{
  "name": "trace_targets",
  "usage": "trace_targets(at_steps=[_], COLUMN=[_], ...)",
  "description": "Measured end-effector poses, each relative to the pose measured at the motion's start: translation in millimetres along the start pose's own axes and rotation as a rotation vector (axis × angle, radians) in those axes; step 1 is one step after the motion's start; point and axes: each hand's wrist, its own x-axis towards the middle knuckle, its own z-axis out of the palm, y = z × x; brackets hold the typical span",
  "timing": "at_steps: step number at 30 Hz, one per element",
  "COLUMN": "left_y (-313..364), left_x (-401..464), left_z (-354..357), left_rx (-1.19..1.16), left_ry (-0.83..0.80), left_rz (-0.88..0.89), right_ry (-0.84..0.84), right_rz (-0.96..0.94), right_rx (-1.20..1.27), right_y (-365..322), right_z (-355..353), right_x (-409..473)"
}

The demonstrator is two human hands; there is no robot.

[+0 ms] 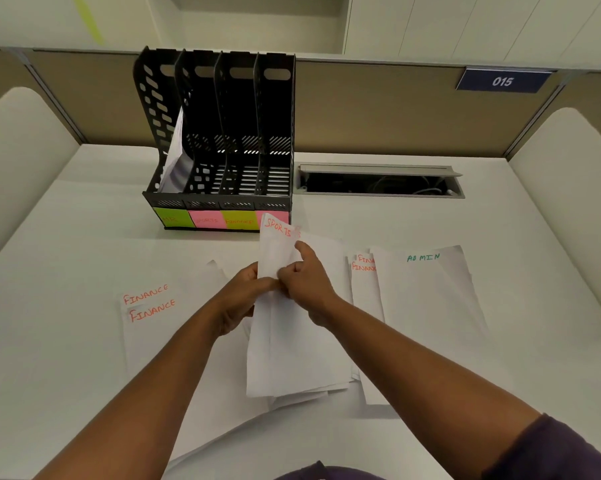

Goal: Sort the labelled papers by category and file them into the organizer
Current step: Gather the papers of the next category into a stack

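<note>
White tabletop (pixel 84 209): strewn with unfiled sheets; two FINANCE sheets (pixel 150 327) left, ADMIN sheet (pixel 427 289) right
Black organizer (pixel 219 140): four slots; only leftmost holds paper; three bare
Progress: early; most filing left
SPORTS stack (pixel 285 341): lifted at centre, before organizer
Left hand (pixel 240 299): fingers curled, pinching stack edge
Right hand (pixel 309 282): fingers pinching same stack

Bare forearms lead to a dark purple sleeve (pixel 548 448) and matching purple clothing below.
</note>
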Motion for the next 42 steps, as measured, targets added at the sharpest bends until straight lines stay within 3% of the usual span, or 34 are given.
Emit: trace_targets(at_steps=[3, 6, 10, 12, 17, 22, 28, 34, 37, 42], left_y=[-4.1, -9.1, -10.1, -11.8, -14.5, -14.1, -12.8, -9.4, -6.9, -4.3], left_x=[-5.1, -2.9, -1.9, -1.9, 0.3, 4.1, 8.4, 10.5, 11.0, 11.6], left_z=[1.0, 0.9, 1.0, 0.0, 2.8, 8.7, 12.1, 15.2, 17.2, 20.4], left_rx=[0.047, 0.166, 0.217, 0.206, 0.194, 0.211, 0.236, 0.224, 0.217, 0.215], left_ry=[-0.029, 0.042, 0.137, 0.158, 0.203, 0.24, 0.25, 0.269, 0.279, 0.299], left_rz=[0.044, 0.043, -0.023, -0.052, -0.082, -0.097, -0.103, -0.111, -0.11, -0.098], right_ry=[-0.055, -0.062, 0.292, 0.364, 0.345, 0.324, 0.385, 0.541, 0.541, 0.612], right_rz=[0.012, -0.035, -0.219, -0.114, 0.197, 0.226, 0.174, 0.194, 0.237, 0.198], right_rx=[0.095, 0.083, -0.315, -0.432, -0.665, -0.698, -0.532, -0.158, -0.009, -0.102], right_y=[-0.9, 2.3, 22.5, 41.1, 83.0, 92.6, 91.4, 98.1, 100.2, 96.0], right_z=[-4.1, -9.2, -31.6, -51.4, -87.0, -94.1, -101.3, -116.4, -122.5, -125.4], right_x=[-2.9, -5.7, -8.2, -8.3, -13.7, -15.3, -16.4, -18.0, -17.7, -21.6])
